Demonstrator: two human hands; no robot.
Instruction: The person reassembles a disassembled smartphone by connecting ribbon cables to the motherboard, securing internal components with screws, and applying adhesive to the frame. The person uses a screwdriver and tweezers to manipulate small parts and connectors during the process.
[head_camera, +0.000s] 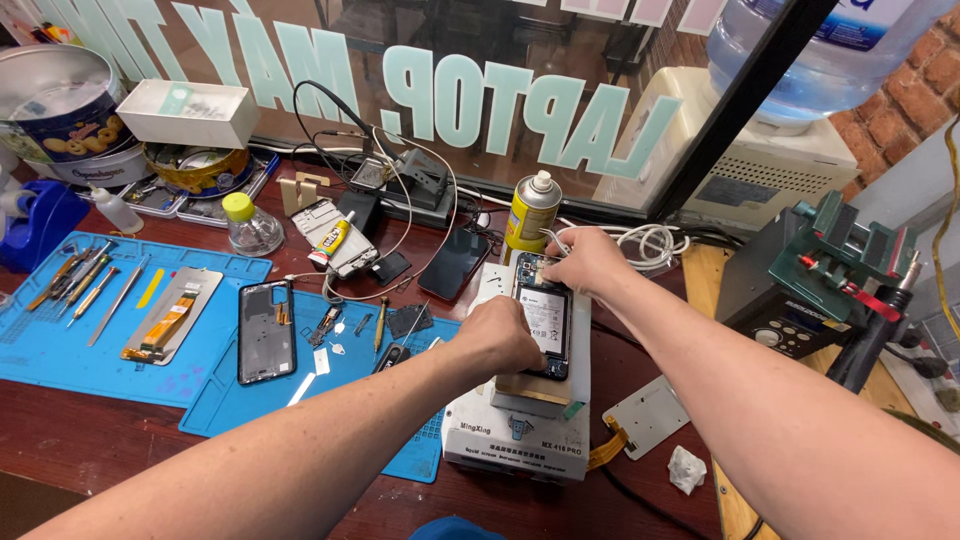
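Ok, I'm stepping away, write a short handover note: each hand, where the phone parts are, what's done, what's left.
Left hand: fist resting on the left edge of the opened phone, steadying it.
Right hand: fingertips at the phone's top end; whether it holds anything cannot be seen.
Phone lies back-off, battery showing, on the white heating unit.
Done: back is off; a dark phone frame and small parts sit on the blue mat.
Left: phone still open, parts not refitted.
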